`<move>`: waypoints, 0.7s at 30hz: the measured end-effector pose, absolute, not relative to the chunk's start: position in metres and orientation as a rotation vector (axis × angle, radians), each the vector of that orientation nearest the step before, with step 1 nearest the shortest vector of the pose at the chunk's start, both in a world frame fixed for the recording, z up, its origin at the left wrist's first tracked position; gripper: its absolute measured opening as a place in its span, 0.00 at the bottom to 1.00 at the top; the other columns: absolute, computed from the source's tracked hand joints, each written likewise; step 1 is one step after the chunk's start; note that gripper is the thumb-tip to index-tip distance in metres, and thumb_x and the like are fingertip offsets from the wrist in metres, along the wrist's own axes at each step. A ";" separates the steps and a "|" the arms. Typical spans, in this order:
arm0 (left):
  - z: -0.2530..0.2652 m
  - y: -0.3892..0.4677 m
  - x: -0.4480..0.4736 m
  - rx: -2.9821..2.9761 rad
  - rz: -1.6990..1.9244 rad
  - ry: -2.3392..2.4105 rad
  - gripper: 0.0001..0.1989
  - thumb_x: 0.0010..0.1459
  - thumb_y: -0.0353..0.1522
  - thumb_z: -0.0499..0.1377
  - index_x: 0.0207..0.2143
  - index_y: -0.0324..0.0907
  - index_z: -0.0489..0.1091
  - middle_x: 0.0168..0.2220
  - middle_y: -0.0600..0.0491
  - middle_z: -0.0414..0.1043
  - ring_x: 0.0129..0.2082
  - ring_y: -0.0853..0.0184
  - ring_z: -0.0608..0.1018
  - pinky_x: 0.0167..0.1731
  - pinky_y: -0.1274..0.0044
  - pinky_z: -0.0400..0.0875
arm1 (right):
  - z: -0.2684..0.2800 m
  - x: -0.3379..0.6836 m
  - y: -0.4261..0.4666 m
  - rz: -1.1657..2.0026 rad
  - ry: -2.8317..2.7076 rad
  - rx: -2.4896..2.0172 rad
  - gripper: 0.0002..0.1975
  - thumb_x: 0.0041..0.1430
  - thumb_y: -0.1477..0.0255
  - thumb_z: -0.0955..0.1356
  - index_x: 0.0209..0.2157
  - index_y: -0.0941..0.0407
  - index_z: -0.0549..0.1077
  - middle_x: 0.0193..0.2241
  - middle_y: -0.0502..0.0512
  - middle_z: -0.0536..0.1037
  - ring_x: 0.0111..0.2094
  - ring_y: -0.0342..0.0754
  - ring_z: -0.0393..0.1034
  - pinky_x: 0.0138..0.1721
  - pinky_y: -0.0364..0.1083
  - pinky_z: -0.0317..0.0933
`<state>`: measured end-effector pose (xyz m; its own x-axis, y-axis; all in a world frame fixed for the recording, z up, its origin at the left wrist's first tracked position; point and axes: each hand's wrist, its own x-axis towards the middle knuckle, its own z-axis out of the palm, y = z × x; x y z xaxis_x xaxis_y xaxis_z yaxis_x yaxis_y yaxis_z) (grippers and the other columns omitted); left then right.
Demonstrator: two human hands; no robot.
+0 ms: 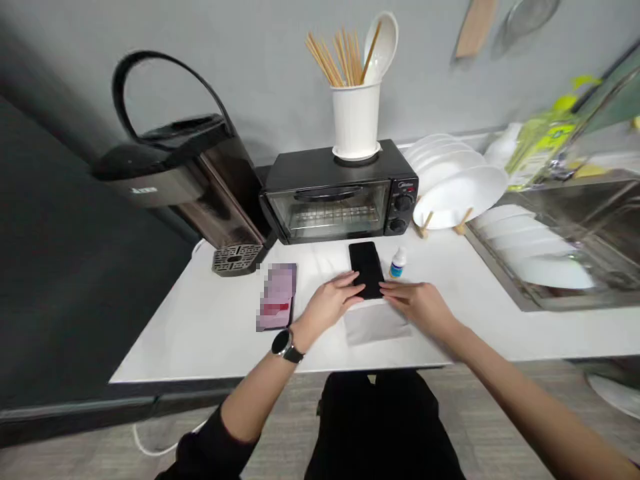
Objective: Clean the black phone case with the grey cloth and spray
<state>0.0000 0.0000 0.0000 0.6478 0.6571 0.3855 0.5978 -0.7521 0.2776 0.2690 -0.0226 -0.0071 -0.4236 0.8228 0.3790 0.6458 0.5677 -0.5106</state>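
The left hand (334, 299) and right hand (416, 303), fingers loosely extended, touch opposite side edges of a flat, black, rectangular phone (367, 265) on the white tabletop (210, 333); whether they grip it cannot be told. A grey cloth (377, 325) lies near the front edge. Right of the phone stands a small white bottle (399, 261), with open room toward the metal sink (555, 301). Behind: a glass-fronted oven (327, 193).

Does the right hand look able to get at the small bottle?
Likely yes: the small bottle stands just beyond the right hand, nothing between them, though that hand seems to touch the black phone.
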 end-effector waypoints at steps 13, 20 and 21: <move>0.002 0.014 0.001 2.706 0.730 0.994 0.17 0.69 0.35 0.63 0.56 0.39 0.79 0.62 0.40 0.76 0.64 0.56 0.78 0.67 0.64 0.72 | -0.018 0.266 -0.011 0.434 -2.083 -1.166 0.12 0.69 0.71 0.69 0.49 0.49 0.85 0.50 0.50 0.84 0.52 0.58 0.82 0.56 0.59 0.77; 0.013 0.011 0.007 2.544 0.927 1.017 0.18 0.66 0.36 0.67 0.56 0.41 0.79 0.61 0.43 0.77 0.63 0.55 0.79 0.67 0.61 0.71 | -0.002 0.274 -0.032 0.416 -1.781 -1.212 0.10 0.69 0.64 0.70 0.43 0.50 0.85 0.46 0.54 0.87 0.48 0.56 0.83 0.53 0.56 0.78; 0.016 0.011 0.011 2.503 0.970 1.034 0.17 0.66 0.36 0.66 0.55 0.41 0.79 0.59 0.43 0.79 0.60 0.56 0.81 0.65 0.62 0.74 | 0.002 0.278 -0.032 0.405 -1.705 -1.244 0.11 0.70 0.62 0.70 0.43 0.51 0.84 0.45 0.56 0.87 0.45 0.56 0.84 0.50 0.56 0.79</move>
